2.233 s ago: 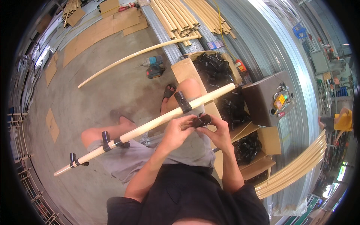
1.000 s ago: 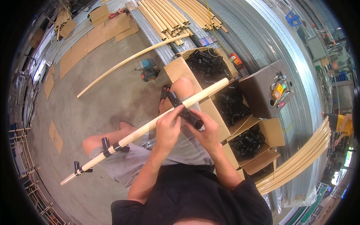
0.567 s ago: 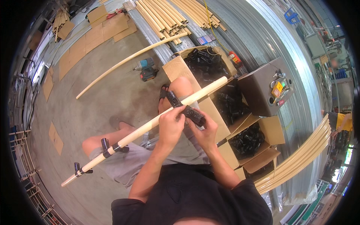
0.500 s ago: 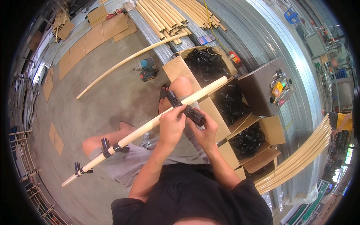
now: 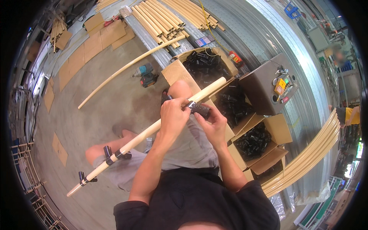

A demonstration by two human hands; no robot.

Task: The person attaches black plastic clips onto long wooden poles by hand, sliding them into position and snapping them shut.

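Note:
A long cream pipe [image 5: 140,138] lies slantwise across my lap, its far end at upper right. Around it near the far end sits a black pipe joint [image 5: 200,110], with parts sticking out on both sides of the pipe. My left hand [image 5: 173,118] is closed on the joint's left part, its palm over the pipe. The thumb and fingers of my right hand [image 5: 214,124] grip the right part. Lower down, two more black joints, a nearer one [image 5: 110,158] and one by the end [image 5: 85,178], are clasped around the same pipe. My fingers hide some of the held joint.
Cardboard boxes [image 5: 275,132] full of black joints stand at my right. Beyond them is a brown box [image 5: 264,90] with small items on top. Cream pipes lie stacked ahead [image 5: 157,21] and at right [image 5: 306,165]. A cordless power tool [image 5: 145,74] and a loose pipe [image 5: 115,76] rest on the floor.
The black joint, tilted along and over the pipe before, now sits closer around it. My left hand has moved up over the pipe; my right hand has shifted slightly right.

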